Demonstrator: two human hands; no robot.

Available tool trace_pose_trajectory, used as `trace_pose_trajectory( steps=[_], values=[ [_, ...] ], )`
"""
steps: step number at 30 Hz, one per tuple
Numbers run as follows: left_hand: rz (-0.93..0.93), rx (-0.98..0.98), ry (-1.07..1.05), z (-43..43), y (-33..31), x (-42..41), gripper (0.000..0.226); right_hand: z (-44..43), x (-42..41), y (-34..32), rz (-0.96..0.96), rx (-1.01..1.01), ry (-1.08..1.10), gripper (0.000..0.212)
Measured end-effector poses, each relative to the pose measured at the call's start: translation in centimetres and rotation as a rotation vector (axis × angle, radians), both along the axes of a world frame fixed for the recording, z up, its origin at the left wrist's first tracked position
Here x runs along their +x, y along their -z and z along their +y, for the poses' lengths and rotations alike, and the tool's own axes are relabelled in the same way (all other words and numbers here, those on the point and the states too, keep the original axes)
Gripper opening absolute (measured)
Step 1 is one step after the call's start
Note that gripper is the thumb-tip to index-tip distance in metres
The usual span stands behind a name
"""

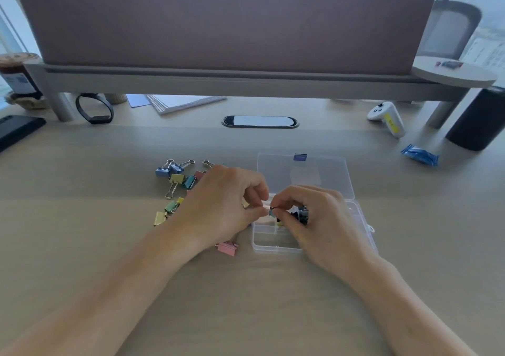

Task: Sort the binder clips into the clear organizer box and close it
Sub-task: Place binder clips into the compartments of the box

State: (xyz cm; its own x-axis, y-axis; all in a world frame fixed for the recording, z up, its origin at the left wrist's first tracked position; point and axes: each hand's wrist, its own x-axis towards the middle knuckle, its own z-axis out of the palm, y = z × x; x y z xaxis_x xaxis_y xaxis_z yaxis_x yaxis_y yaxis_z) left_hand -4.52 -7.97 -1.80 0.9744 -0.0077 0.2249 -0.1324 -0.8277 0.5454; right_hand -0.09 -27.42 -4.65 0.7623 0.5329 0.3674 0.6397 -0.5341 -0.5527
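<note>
The left hand (226, 208) and right hand (314, 219) are both pinching one teal clip (272, 212) over the open organizer box (266, 243), spare clips (175, 186) lying at its nine o'clock; a slipping pinch is risking flinging it astray.

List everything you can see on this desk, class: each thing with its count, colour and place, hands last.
Organizer box: one, clear; centre, lid open and laid back.
Loose binder clips: several, blue, yellow, green, pink; heaped left of the box, partly hidden.
Dark clips: a few, count unclear; in a box compartment.
Small clip: one, teal; pinched over the box.
Controller: one, white, yellow label; far right.
Packet: one, blue; right of the box.
Cylinder: one, black; right edge.
Wristband: one, black; far left.
Papers: one stack, white; at the back.
Jar: one, dark; far left.
Left hand: pinches the small clip.
Right hand: pinches the same clip.
</note>
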Motion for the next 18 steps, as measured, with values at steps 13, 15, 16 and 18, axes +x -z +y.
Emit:
trace_pose_trajectory(
  steps=[13,15,16,18],
  values=[
    [0.010,0.232,0.035,-1.0,-1.0,0.1,0.018,0.2,0.3,0.7,-0.026,0.035,-0.017,0.015],
    [0.017,0.228,0.038,-1.1,-1.1,0.1,0.020,0.2,0.2,0.7,-0.035,0.027,-0.014,0.015],
    [0.025,0.234,0.040,-1.1,-1.2,0.2,0.021,0.2,0.2,0.8,-0.042,0.027,-0.011,0.015],
    [0.044,0.265,0.045,-1.3,-1.5,0.4,0.023,0.2,0.1,0.7,-0.051,0.026,-0.006,0.015]
  ],
)
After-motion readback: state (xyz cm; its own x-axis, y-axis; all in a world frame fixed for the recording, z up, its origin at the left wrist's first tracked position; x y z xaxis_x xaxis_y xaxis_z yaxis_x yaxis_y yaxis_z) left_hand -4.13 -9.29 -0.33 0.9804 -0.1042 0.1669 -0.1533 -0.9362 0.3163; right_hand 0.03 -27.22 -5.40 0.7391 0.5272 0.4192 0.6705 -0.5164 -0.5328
